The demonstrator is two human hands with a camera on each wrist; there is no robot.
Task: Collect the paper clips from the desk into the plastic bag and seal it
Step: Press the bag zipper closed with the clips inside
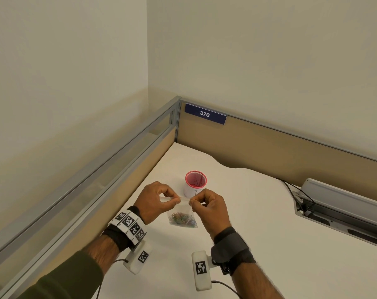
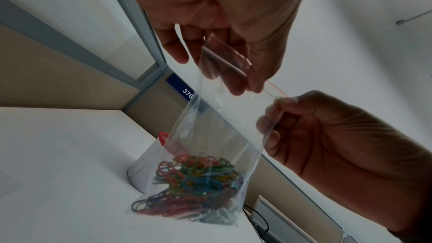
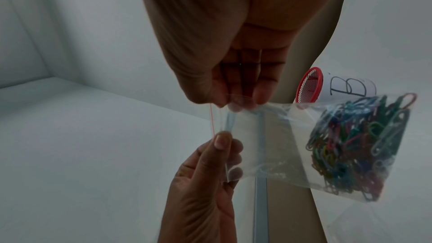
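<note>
A small clear plastic bag (image 1: 181, 209) hangs between my two hands over the white desk (image 1: 269, 234). Several coloured paper clips (image 1: 183, 220) lie heaped in its bottom, which is at or just above the desk. My left hand (image 1: 175, 200) pinches the left end of the bag's top strip, and my right hand (image 1: 193, 201) pinches the right end. In the left wrist view, the left hand (image 2: 243, 84) and right hand (image 2: 278, 110) hold the strip taut above the clips (image 2: 194, 186). The right wrist view shows a thin red line along the bag's (image 3: 268, 145) top edge.
A red mesh cup (image 1: 195, 182) with a white paper label stands just behind the bag. Tan partition walls close the desk at the left and back, with a blue "376" plate (image 1: 205, 113). A grey cable tray (image 1: 343, 208) with black cables sits at the right.
</note>
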